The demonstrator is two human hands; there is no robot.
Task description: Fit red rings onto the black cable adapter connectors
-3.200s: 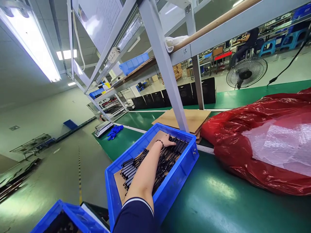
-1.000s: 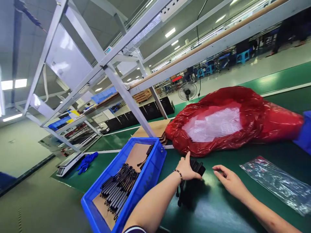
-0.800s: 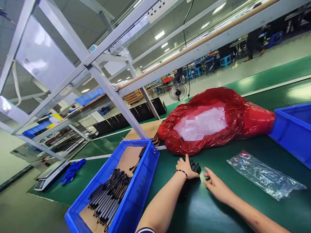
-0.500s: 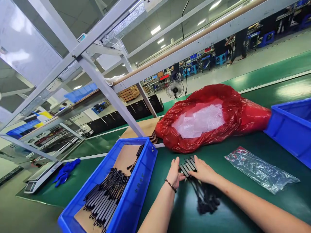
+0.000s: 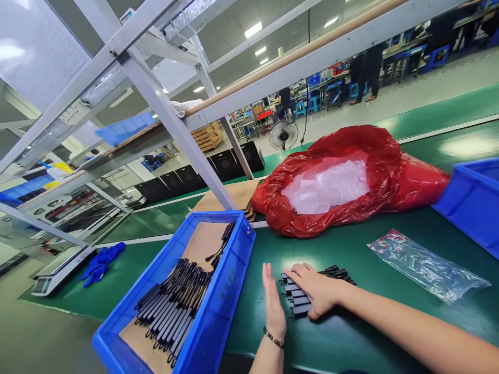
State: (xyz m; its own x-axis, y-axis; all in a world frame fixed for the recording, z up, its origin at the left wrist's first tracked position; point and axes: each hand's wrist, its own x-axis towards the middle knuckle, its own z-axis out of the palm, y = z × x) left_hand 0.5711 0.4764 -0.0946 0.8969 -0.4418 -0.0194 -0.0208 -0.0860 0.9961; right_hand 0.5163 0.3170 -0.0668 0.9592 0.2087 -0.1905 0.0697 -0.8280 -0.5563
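A small row of flat black parts with thin black cords lies on the green table top. My right hand rests palm down on top of them, fingers spread. My left hand stands on edge beside their left ends, fingers straight and together, a bead bracelet at the wrist. To the left stands a blue bin lined with cardboard, with several more of the same black parts in it.
A red plastic bag holding clear bubble wrap lies behind the hands. A clear plastic bag lies flat at the right, another blue bin at the far right. Grey rack posts rise behind the left bin. Cardboard sheets, a scale.
My left hand took a handful of black parts from the blue bin and laid them on the table. Both hands have turned them sideways, and the right hand now presses on them.
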